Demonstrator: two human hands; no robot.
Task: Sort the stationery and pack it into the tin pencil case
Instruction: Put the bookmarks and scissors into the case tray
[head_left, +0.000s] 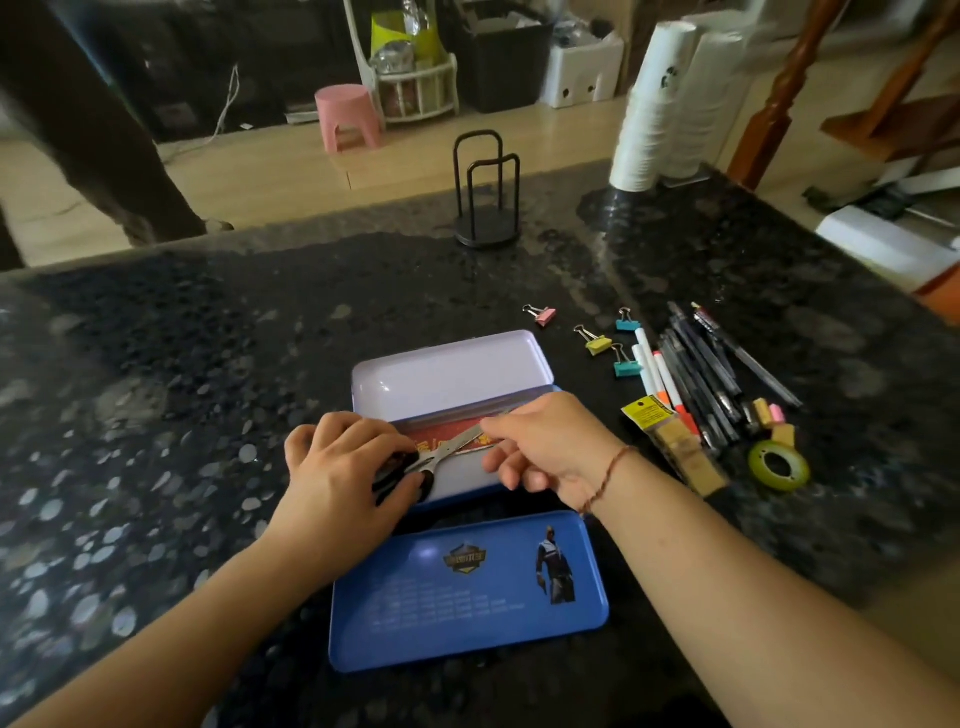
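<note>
Scissors (447, 451) lying aslant inside the open tin pencil case (452, 384) — handles lower-left, blade tip upper-right. Left hand (337, 467) curled on the handles — right hand (545, 441) pinching the blade, nearer the pens (711, 374).

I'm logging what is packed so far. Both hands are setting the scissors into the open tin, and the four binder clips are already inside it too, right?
Not quite. In the head view both hands, left hand and right hand, do hold the scissors over the open tin, but the four binder clips lie outside it, on the counter to its right.
</note>
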